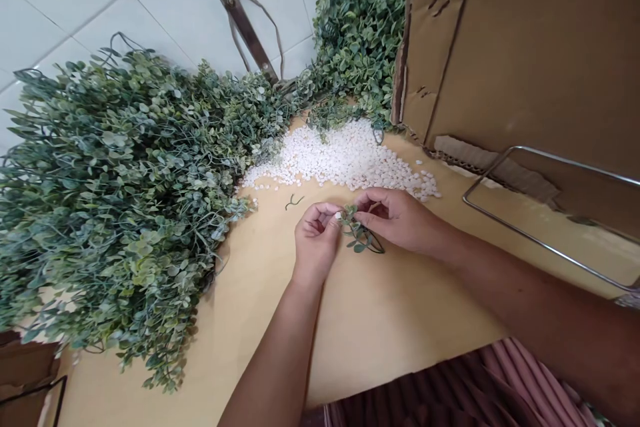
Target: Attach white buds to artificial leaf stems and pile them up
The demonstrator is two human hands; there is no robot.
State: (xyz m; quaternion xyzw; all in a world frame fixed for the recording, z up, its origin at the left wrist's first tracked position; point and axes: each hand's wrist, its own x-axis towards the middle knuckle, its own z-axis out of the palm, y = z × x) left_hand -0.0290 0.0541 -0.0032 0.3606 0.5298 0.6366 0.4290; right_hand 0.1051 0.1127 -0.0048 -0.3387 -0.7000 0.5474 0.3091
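My left hand [319, 235] is closed in a pinch, and a small white piece [339, 215] shows at its fingertips. Right beside it, my right hand [395, 217] has thumb and fingers closed on a leafy artificial sprig [356, 232]. Green leaves and a dark curved stem hang down between the two hands. The white piece sits against the sprig's top leaves; whether it is fixed there I cannot tell. Just beyond my hands spreads a heap of small white pieces [345, 157]. A short loose bit of green stem [294, 201] lies to the left.
A large pile of artificial greenery [125, 193] covers the left side, with another bunch [363, 27] at the back. On the right stand a cardboard box [540, 47] and a bent metal wire frame [530, 216]. A dark strap-like piece [249, 33] rises behind, before white tiles [165, 0].
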